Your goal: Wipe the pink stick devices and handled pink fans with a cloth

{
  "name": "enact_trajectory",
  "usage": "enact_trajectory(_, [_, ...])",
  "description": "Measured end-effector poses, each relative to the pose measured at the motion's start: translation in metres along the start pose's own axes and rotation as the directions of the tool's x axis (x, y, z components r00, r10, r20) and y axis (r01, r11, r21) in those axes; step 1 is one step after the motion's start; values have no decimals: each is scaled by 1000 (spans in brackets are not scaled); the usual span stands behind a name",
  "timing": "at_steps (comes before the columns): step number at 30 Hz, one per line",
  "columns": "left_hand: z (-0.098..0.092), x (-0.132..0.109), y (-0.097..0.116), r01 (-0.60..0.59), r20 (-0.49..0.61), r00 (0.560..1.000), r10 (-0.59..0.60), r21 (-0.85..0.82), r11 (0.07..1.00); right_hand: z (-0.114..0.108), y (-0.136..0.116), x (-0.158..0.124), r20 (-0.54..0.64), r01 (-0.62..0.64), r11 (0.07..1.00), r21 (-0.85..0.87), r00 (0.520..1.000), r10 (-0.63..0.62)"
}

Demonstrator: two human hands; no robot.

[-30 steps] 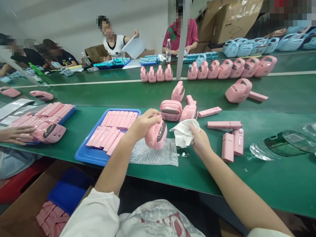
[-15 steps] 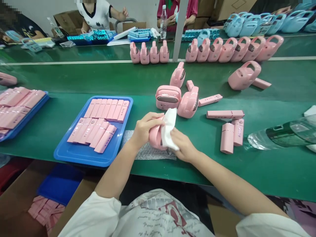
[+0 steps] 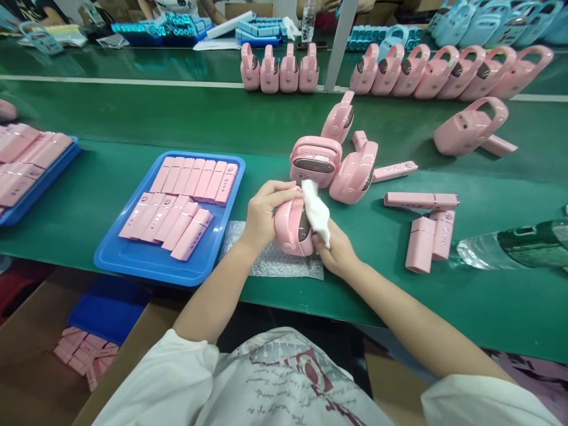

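Observation:
My left hand (image 3: 264,214) is closed round a pink handled device (image 3: 289,229), holding it just above a sheet of bubble wrap (image 3: 270,261) on the green table (image 3: 488,296). My right hand (image 3: 336,250) pinches a white cloth (image 3: 316,213) and presses it against the device's dark front panel. Two more pink devices (image 3: 331,163) lie just behind my hands.
A blue tray (image 3: 146,263) of pink bars sits to the left, another at the far left edge. Loose pink bars (image 3: 423,228) and a lying plastic bottle (image 3: 515,245) are on the right. Rows of pink devices (image 3: 444,74) line the back. A box with pink parts (image 3: 84,355) stands below the table.
The cloth moved from beside the device onto its front panel, and my right hand closed in against it. The view tilted down, so the people at the back left the frame.

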State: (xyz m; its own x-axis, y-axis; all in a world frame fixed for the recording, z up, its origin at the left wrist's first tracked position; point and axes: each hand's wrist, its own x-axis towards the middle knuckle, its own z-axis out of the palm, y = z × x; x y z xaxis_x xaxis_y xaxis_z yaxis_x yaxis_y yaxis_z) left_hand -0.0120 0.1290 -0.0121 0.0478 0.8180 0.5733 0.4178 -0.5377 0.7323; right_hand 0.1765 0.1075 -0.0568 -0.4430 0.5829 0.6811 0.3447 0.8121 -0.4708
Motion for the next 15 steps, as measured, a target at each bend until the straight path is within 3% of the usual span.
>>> enact_trajectory(4, [4, 4, 5, 153, -59, 987, -153, 0, 988, 9, -12, 0, 67, 226, 968, -104, 973, -220])
enact_trajectory(9, [8, 13, 6, 292, -125, 948, -292, -19, 956, 19, -15, -5, 88, 343, 861, -375, 938, -336])
enact_trajectory(12, [5, 15, -4, 290, -138, 946, -292, -39, 956, 16, -10, -8, 93, 287, 886, -366, 958, -272])
enact_trajectory(15, [2, 14, -19, 289, -162, 936, -312, -148, 946, 12, -5, -9, 54, 55, 972, -229, 998, -44])
